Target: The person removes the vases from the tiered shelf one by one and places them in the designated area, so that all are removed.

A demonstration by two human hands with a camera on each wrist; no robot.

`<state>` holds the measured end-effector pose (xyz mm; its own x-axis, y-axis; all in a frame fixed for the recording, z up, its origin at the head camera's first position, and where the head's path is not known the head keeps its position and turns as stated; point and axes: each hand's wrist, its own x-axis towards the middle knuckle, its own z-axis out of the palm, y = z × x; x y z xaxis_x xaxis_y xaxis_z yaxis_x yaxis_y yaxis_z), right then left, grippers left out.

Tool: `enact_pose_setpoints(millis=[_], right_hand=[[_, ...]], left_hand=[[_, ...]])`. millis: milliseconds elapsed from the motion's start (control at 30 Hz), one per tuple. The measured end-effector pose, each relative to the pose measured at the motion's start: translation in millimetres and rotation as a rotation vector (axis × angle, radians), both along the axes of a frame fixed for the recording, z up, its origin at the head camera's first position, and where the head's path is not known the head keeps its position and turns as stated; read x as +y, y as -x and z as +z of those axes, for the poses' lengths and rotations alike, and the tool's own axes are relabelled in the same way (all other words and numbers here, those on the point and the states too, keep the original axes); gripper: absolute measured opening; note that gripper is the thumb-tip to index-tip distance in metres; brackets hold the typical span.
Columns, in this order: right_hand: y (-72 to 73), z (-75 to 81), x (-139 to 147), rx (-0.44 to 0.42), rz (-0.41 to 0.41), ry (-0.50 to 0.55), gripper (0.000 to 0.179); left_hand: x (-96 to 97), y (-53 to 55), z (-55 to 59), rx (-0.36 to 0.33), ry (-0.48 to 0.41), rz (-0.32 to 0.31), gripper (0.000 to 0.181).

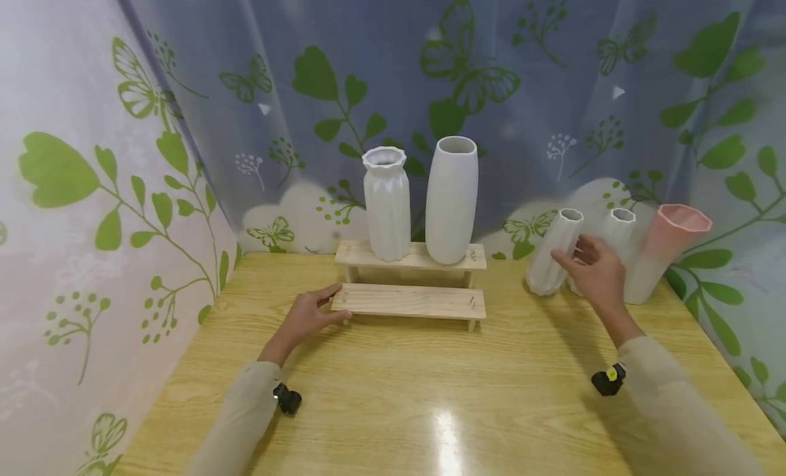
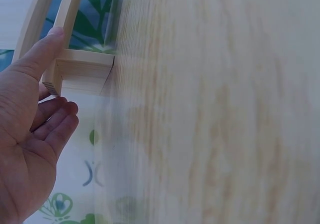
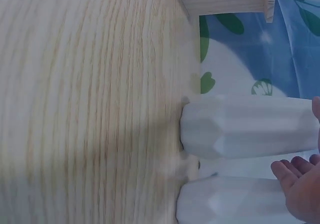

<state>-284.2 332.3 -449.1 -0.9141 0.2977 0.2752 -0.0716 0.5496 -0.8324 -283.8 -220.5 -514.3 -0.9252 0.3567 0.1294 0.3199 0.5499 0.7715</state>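
Observation:
My left hand (image 1: 311,314) grips the left end of a low wooden stand (image 1: 408,301); in the left wrist view, its thumb (image 2: 44,52) lies along the stand's edge, with the fingers curled beside the end. On the right, my right hand (image 1: 597,270) has its thumb across the front of a white ribbed vase (image 1: 549,261) near the rim and its fingers at the far side. The right wrist view shows the lower part of that vase (image 3: 245,126) on the table, with the fingers (image 3: 285,174) below its edge and the rest of the hand cut off.
Behind the stand, a taller wooden stand (image 1: 417,258) carries a white vase with a scalloped rim (image 1: 388,206) and a smooth white vase (image 1: 452,200). Another white vase (image 1: 620,239) and a pink-and-white vase (image 1: 666,247) stand close beside my right hand. A patterned curtain (image 1: 381,60) hangs behind the table (image 1: 393,387).

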Motion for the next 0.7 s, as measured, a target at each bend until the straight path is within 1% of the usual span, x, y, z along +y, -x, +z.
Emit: enact_pose_setpoints(millis=[133, 333, 500, 700], right_hand=[[-9.8, 7.2, 2, -0.005, 0.011, 0.011, 0.077], [-23.9, 18.2, 4, -0.014, 0.025, -0.004, 0.076], [-30.2, 25.0, 3, 0.021, 0.040, 0.004, 0.071], [-35.4, 37.1, -10, 0.078, 0.080, 0.036, 0.065]], left_hand=[[0.5, 0.0, 0.8, 0.005, 0.005, 0.004, 0.081], [0.6, 1.3, 1.6, -0.001, 0.017, 0.000, 0.081], [0.8, 1.8, 1.4, -0.001, 0.015, 0.002, 0.081], [0.6, 0.7, 0.2, 0.010, 0.010, -0.004, 0.080]])
